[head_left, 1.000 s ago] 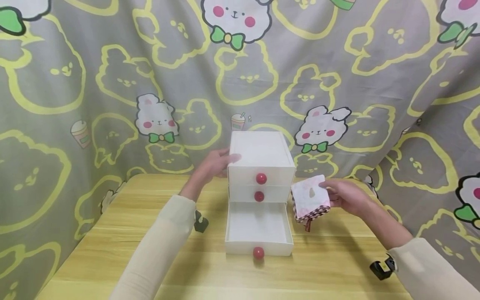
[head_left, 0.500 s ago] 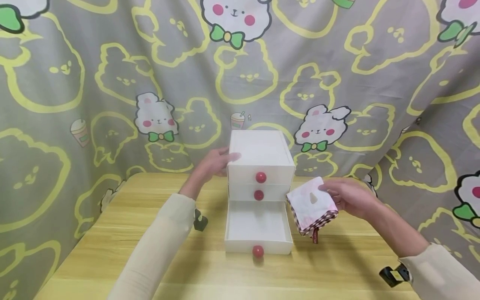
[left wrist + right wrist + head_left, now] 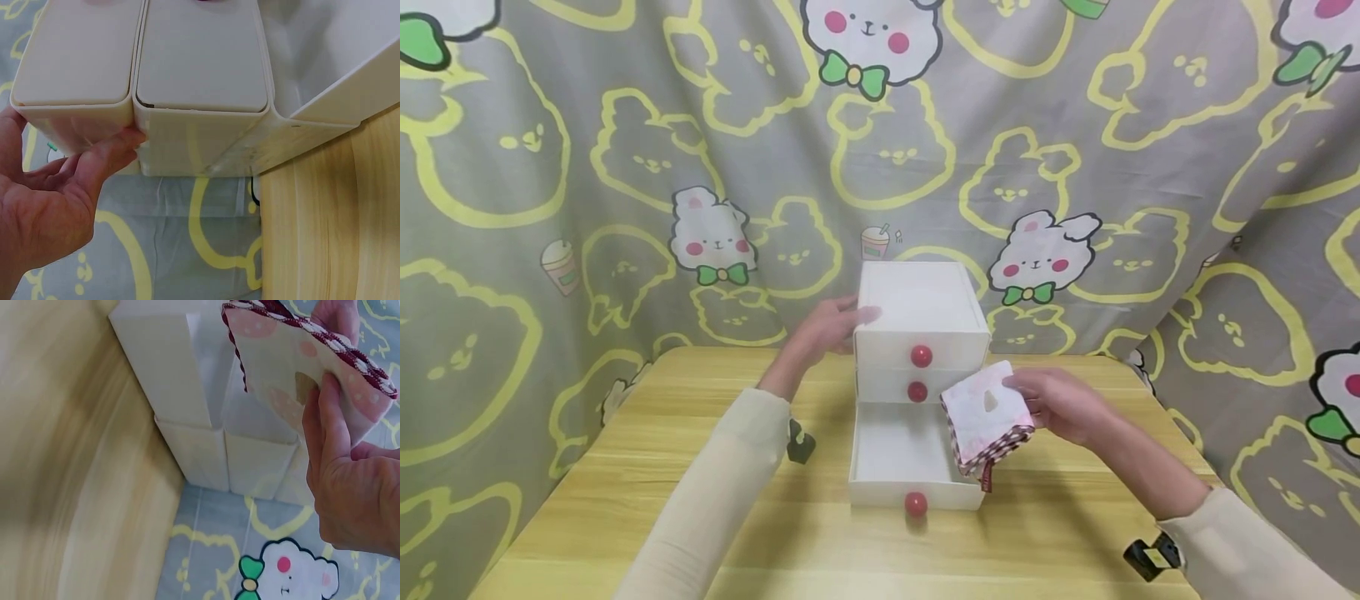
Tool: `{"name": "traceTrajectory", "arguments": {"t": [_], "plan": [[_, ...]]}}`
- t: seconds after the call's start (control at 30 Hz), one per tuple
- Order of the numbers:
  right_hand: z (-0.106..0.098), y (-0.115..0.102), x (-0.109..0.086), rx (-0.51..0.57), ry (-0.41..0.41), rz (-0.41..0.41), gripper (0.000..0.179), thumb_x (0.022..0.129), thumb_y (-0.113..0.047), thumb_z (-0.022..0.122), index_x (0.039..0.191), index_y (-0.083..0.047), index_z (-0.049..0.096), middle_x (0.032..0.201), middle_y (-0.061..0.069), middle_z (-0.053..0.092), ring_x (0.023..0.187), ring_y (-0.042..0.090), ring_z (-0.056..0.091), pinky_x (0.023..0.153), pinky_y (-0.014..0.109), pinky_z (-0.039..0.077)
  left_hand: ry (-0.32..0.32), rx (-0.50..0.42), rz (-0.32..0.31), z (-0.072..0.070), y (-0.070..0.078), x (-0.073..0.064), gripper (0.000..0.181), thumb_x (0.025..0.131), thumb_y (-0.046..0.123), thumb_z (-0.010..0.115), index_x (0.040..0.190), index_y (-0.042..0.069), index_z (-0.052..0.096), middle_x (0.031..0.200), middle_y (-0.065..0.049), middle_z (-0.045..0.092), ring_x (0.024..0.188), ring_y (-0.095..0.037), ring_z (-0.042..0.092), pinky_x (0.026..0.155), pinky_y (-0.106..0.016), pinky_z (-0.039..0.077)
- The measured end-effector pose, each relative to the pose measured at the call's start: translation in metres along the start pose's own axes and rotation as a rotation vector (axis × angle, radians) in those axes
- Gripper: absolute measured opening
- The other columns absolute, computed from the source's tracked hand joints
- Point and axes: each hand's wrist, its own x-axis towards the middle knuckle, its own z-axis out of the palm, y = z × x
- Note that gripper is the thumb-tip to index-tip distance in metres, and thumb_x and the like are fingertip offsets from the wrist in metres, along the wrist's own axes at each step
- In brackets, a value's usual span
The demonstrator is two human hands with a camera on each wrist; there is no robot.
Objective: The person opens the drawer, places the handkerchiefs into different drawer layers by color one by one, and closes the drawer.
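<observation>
A small white drawer unit [image 3: 925, 292] with red round knobs stands on the table, its bottom drawer [image 3: 895, 450] pulled out and its two upper drawers closed. My left hand [image 3: 831, 325] grips the unit's upper left side, the thumb over the top edge and the fingers against the side wall. In my right hand [image 3: 1060, 404] is a folded pink-and-white cloth [image 3: 988, 417] with a dark red checked border and a small red tag. It is pinched between thumb and fingers, and overlaps the right side of the bottom drawer in the head view. The right wrist view shows the cloth [image 3: 281, 369] close up.
The wooden table [image 3: 670, 467] carries the unit near its middle. A grey curtain [image 3: 790, 150] with yellow outlines and white rabbits hangs behind it. Black devices sit at both wrists, the right one [image 3: 1153, 557] low over the table.
My right hand has brought the cloth leftward and a little nearer, from beside the unit to across the open drawer's right edge. The left hand stays in place on the unit.
</observation>
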Motion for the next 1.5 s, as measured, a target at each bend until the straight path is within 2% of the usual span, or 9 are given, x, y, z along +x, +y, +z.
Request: {"name": "traceTrajectory", "arguments": {"t": [0.27,0.43,0.97,1.2,1.5], "plan": [[0.019,0.010,0.015,0.070,0.028,-0.011,0.034,0.105,-0.016,0.047,0.126,0.010,0.052,0.095,0.002,0.072,0.086,0.012,0.072,0.073,0.025,0.064,0.005,-0.007,0.001,-0.001,0.000,0.000,0.084,0.092,0.053,0.070,0.160,0.021,0.033,0.162,-0.015,0.038,0.130,-0.034,0.060,0.101,-0.044,0.058],[0.029,0.014,0.023,0.106,0.036,-0.012,0.032,0.104,-0.014,0.046,0.125,0.010,0.051,0.093,0.002,0.071,0.083,0.011,0.071,0.072,0.023,0.063,0.002,-0.019,0.001,-0.001,0.000,0.000,0.083,0.092,0.051,0.070,0.160,0.020,0.034,0.162,-0.014,0.038,0.130,-0.034,0.060,0.100,-0.044,0.058],[0.053,0.025,0.036,0.209,0.079,-0.007,0.044,0.105,-0.012,0.044,0.138,0.016,0.038,0.098,0.006,0.067,0.082,0.011,0.070,0.073,0.022,0.063,-0.007,-0.033,-0.004,-0.001,0.002,-0.001,0.085,0.092,0.051,0.070,0.161,0.020,0.030,0.164,-0.014,0.034,0.132,-0.034,0.058,0.100,-0.044,0.058],[0.063,0.032,0.042,0.232,0.095,0.006,0.042,0.104,-0.011,0.044,0.137,0.015,0.040,0.097,0.007,0.067,0.079,0.012,0.069,0.069,0.021,0.063,-0.001,-0.028,-0.001,-0.001,0.000,0.000,0.084,0.092,0.052,0.070,0.161,0.021,0.031,0.163,-0.014,0.036,0.131,-0.034,0.059,0.101,-0.045,0.058],[0.074,0.045,0.050,0.222,0.113,0.011,0.044,0.103,-0.013,0.045,0.138,0.013,0.039,0.103,0.011,0.064,0.084,0.016,0.068,0.073,0.026,0.063,-0.002,-0.013,-0.004,0.000,0.000,0.001,0.084,0.092,0.053,0.069,0.160,0.022,0.032,0.164,-0.014,0.035,0.133,-0.035,0.057,0.101,-0.045,0.058]]}}
